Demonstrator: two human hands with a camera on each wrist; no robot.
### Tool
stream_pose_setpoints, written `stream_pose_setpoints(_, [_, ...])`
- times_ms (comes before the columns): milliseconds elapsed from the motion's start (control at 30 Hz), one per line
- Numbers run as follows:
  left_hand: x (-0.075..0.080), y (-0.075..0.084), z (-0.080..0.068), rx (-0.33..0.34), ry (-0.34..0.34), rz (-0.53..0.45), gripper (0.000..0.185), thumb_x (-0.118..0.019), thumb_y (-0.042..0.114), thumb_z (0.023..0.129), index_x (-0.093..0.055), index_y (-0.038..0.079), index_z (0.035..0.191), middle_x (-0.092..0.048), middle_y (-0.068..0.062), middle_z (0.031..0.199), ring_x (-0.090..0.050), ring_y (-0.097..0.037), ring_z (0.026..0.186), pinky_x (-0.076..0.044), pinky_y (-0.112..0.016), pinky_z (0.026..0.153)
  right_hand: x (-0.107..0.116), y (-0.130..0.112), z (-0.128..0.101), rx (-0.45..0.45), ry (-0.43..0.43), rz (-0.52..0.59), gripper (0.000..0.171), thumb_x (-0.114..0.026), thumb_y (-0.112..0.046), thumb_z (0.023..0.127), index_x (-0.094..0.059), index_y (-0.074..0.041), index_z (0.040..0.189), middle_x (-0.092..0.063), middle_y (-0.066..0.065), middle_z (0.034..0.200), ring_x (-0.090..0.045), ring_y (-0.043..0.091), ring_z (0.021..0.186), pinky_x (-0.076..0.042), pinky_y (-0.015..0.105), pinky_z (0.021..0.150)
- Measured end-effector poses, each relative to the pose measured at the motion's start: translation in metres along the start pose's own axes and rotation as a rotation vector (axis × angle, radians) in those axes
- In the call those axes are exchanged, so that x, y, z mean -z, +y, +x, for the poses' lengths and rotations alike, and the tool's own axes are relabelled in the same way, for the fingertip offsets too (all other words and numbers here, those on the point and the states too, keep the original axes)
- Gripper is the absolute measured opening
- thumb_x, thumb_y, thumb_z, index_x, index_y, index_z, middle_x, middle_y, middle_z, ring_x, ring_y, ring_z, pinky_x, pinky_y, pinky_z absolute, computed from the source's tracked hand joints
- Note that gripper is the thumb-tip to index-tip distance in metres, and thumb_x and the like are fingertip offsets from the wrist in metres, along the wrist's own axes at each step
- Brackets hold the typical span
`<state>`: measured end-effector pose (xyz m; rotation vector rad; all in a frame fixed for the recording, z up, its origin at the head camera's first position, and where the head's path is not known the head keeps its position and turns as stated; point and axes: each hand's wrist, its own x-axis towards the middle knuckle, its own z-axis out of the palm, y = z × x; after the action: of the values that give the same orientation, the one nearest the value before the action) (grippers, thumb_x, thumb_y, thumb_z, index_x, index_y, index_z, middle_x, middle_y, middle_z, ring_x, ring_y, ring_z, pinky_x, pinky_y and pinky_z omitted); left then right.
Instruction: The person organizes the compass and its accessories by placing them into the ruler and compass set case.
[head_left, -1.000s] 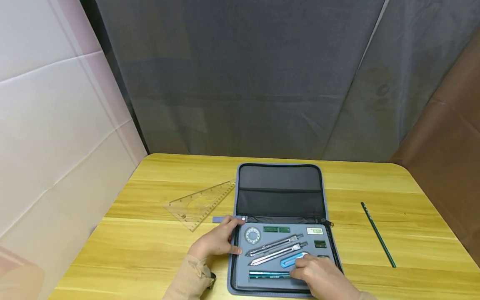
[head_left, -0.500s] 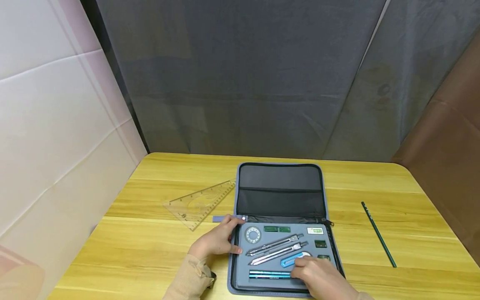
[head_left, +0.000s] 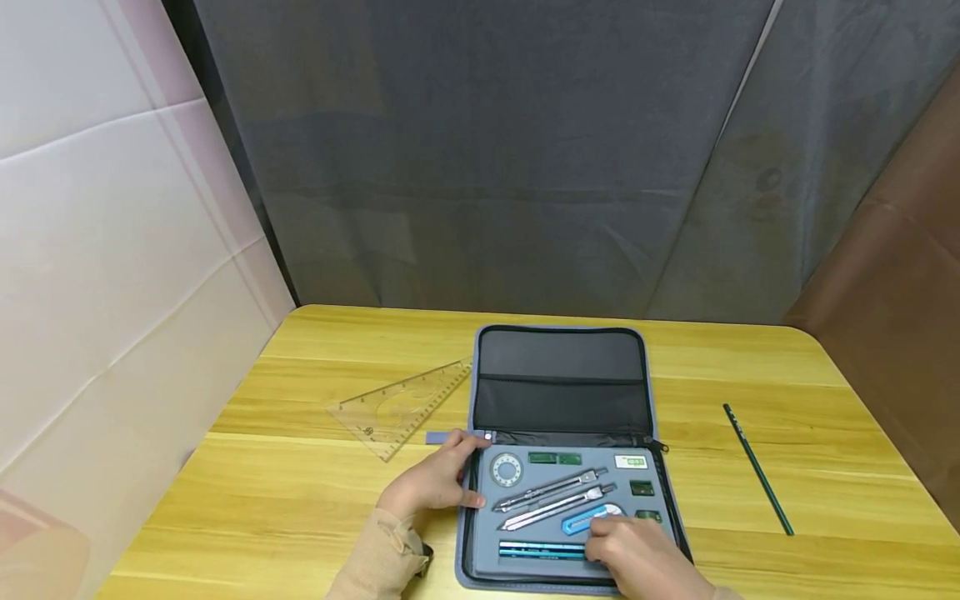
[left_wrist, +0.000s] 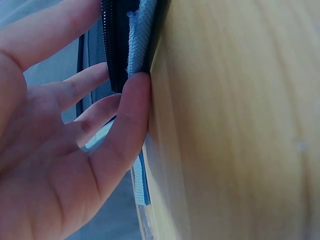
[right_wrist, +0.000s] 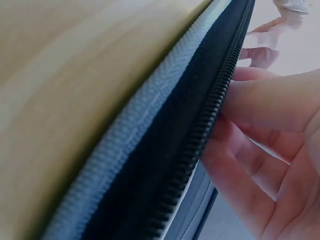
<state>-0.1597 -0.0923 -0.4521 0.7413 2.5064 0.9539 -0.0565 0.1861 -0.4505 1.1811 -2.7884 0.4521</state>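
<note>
Barely anything's moved: right hand [head_left: 637, 550] still rests fingertips on the blue utility knife [head_left: 588, 520], not lifting yet. Left hand [head_left: 431, 483] keeps flat, relaxed fingers steadying the case [head_left: 558, 367] edge.

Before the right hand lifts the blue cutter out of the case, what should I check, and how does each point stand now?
1. Case lies open and flat on the table: ok.
2. Left hand steadies the case's left edge: ok.
3. Right hand is at the cutter: ok, its fingers touch the cutter's right end.
4. Firm grip on the cutter: cannot tell, the hand hides the contact.
5. Compass above the cutter lies apart from the fingers: ok.
6. Pencil and set square lie outside the case, out of the way: ok.
</note>
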Motion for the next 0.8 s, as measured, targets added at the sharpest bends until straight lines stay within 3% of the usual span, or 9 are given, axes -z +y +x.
stream_pose_setpoints(533, [0.0004,-0.0009,0.0001,0.007,-0.004,-0.005,0.067,-0.078,0.016,0.069,-0.045,0.006,0.127,-0.038,-0.008,0.108,-0.044,-0.019,0.083,-0.039,-0.034,0.074,-0.0041,0.0024,-0.0008,0.029,0.043,-0.025,0.031,-0.065,0.008,0.068,-0.060,-0.022,0.062,-0.037,-0.016,0.064,-0.032,-0.006,0.057,-0.023,0.008,0.046])
stream_pose_setpoints(800, [-0.0001,-0.0002,-0.0003,0.004,-0.006,-0.003,0.066,-0.078,0.017,0.069,-0.046,0.007,0.126,-0.038,-0.008,0.110,-0.044,-0.021,0.088,-0.040,-0.036,0.079,-0.0046,0.0019,-0.0033,0.030,0.069,-0.010,0.030,-0.063,0.009,0.068,-0.060,-0.021,0.065,-0.040,-0.017,0.065,-0.036,-0.006,0.060,-0.024,0.007,0.048])
